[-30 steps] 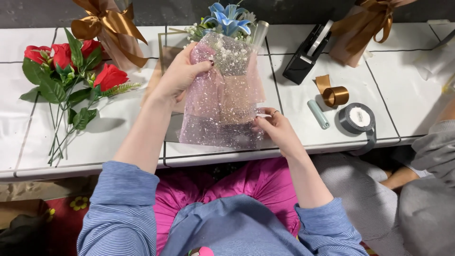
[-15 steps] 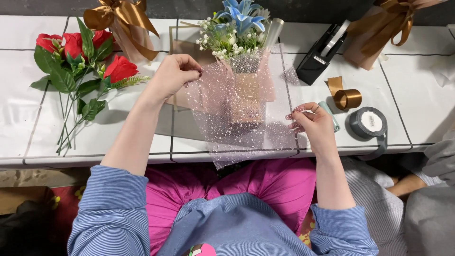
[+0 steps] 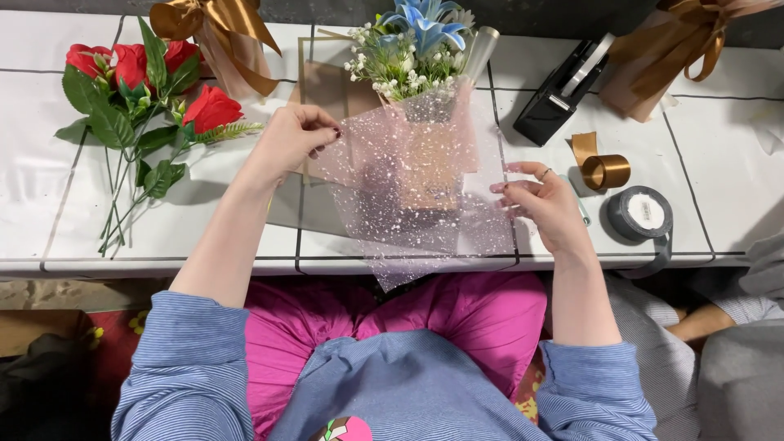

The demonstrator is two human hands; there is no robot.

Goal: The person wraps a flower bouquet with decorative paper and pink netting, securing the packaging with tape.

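Your left hand (image 3: 287, 143) and right hand (image 3: 545, 204) pinch the speckled mesh sheet (image 3: 408, 192) spread over the blue bouquet (image 3: 412, 49); red roses (image 3: 135, 77) lie left of it, gold ribbon roll (image 3: 606, 167) right.

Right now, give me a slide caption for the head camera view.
Both hands, left hand and right hand, spread speckled sheer wrap over a small bouquet.

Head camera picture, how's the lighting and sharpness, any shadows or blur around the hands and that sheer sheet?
Head view: bright, even overhead light on the white table; soft shadows beside the red roses and under the left hand; the speckled pink mesh sheet is see-through, so the brown paper shows through it; the right hand is slightly soft at the fingertips; the gold ribbon roll has a mild sheen.
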